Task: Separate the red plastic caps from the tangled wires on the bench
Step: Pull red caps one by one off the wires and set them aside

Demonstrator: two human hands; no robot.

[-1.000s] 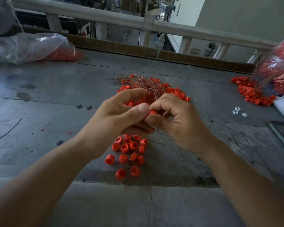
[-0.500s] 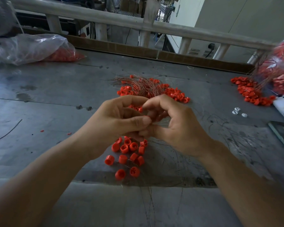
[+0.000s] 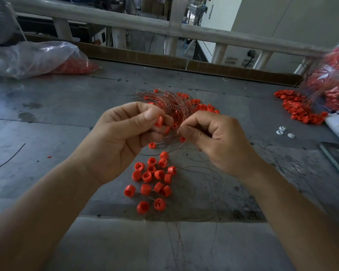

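left hand (image 3: 123, 137) pinches red cap (image 3: 159, 121) | right hand (image 3: 213, 141) pinches strand of wires (image 3: 174, 105) | hands touching before — now apart

No legible text or numbers anywhere (far-right bag (image 3: 335, 75) blurred)

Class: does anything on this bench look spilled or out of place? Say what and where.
A heap of red caps sprawls loose on the bench beside the bag at far right, as if spilled. A lone dark wire scrap lies at the left.
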